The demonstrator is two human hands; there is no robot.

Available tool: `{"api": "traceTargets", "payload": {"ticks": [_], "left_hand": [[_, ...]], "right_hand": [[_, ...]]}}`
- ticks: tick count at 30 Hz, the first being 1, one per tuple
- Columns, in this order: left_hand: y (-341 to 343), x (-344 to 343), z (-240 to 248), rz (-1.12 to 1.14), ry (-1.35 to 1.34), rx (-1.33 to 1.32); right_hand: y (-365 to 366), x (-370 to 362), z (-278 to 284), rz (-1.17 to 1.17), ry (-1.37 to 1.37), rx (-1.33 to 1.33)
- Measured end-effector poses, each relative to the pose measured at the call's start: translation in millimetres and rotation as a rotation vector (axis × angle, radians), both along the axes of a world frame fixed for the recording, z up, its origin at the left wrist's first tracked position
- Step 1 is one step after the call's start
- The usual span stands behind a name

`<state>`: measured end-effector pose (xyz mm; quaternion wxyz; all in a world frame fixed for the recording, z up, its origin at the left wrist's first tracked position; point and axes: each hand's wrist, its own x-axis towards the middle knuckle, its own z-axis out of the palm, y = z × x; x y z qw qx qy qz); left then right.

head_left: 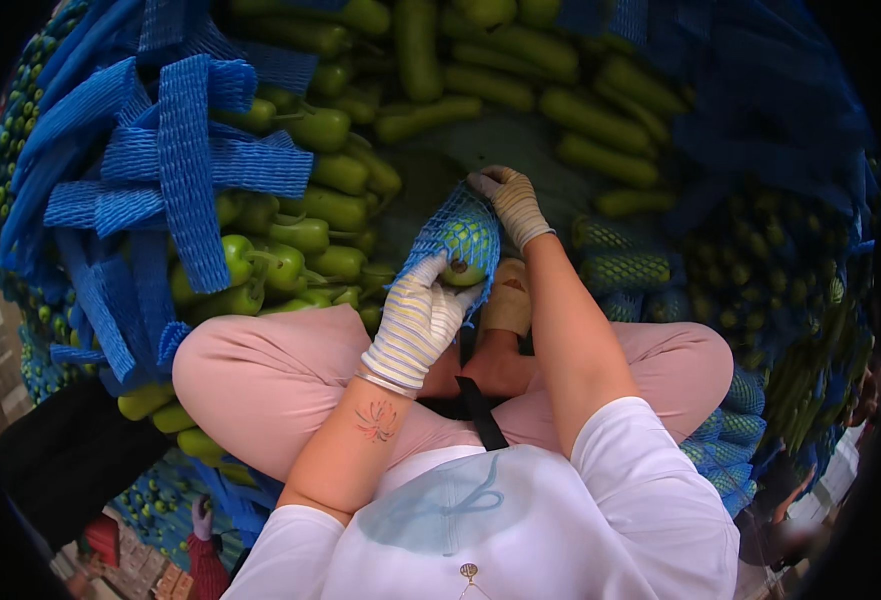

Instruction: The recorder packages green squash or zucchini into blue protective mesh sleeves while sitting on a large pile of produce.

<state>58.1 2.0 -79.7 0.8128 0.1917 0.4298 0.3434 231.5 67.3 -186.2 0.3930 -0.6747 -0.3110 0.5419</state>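
Note:
My left hand (418, 322), in a striped cream glove, is closed on the near end of a round-ended green gourd (468, 268). A blue mesh foam sleeve (450, 220) covers most of the gourd, and the gourd's near end shows at its opening. My right hand (516, 208), gloved alike, has its fingertips pinched at the sleeve's far end. Gourd and sleeve are held above my crossed legs, close to my foot.
Bare green gourds (305, 235) with stems lie piled to the left, and longer ones (590, 120) lie at the far side. Flat blue foam sleeves (190, 165) are heaped at the far left. Sleeved gourds (625, 270) lie to the right, beside my knee.

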Motion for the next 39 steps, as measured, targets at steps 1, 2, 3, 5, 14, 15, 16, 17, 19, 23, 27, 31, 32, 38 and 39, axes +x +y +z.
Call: {"api": "traceTargets", "payload": {"ticks": [1,2,3,5,14,15,16,17,19,23,27,31,32,38,39], "left_hand": [[5.6,2.5,5.1,0.148,-0.178,-0.275],[9.6,3.5,9.0,0.298,-0.357,-0.545],[9.1,3.8,9.0,0.293,-0.358,-0.55],[6.1,2.2,12.5,0.333,-0.274,-0.477],[-21.2,-11.3,-4.8,-0.315,0.388,0.238],[-9.2,-9.9,27.9,-0.32,0.349,0.083],[1.3,-21.7,40.9,-0.308,0.344,0.126],[9.6,-37.2,42.8,-0.226,0.116,0.16],[19.7,-45.4,60.5,-0.099,-0.17,0.193],[39.2,-59.1,42.0,-0.073,-0.201,0.29],[32.6,-54.1,36.7,0.006,-0.176,0.239],[27.8,-44.8,37.5,-0.047,-0.12,0.258],[28.3,-44.8,34.8,-0.063,-0.126,0.254],[38.8,-44.9,28.4,-0.02,-0.033,0.181],[36.3,-38.9,30.0,-0.01,-0.01,0.167]], "right_hand": [[-1.0,4.7,-20.4,0.008,-0.086,-0.026],[-1.6,7.0,-28.9,0.018,-0.174,-0.048],[-7.1,10.1,-35.5,0.012,-0.177,-0.051],[-19.8,9.0,-34.9,-0.117,-0.448,-0.262],[-91.0,-35.6,21.7,-0.548,1.406,-0.232],[-90.0,-31.1,41.3,-0.539,1.39,-0.093],[-93.0,-25.4,64.7,-0.513,1.372,0.03],[-101.2,-17.8,105.2,-0.5,1.318,0.075],[-121.0,4.3,182.3,-0.407,1.205,0.213],[-209.9,68.9,289.9,-0.245,0.726,0.524],[-328.6,121.3,339.2,-0.329,0.308,0.52],[-436.6,140.6,365.9,-0.847,0.016,0.36],[-460.6,143.1,368.9,-0.988,-0.044,0.331],[-585.1,113.4,373.4,-1.404,-0.127,0.24],[-590.0,97.5,369.7,-1.44,-0.086,0.249]]}}
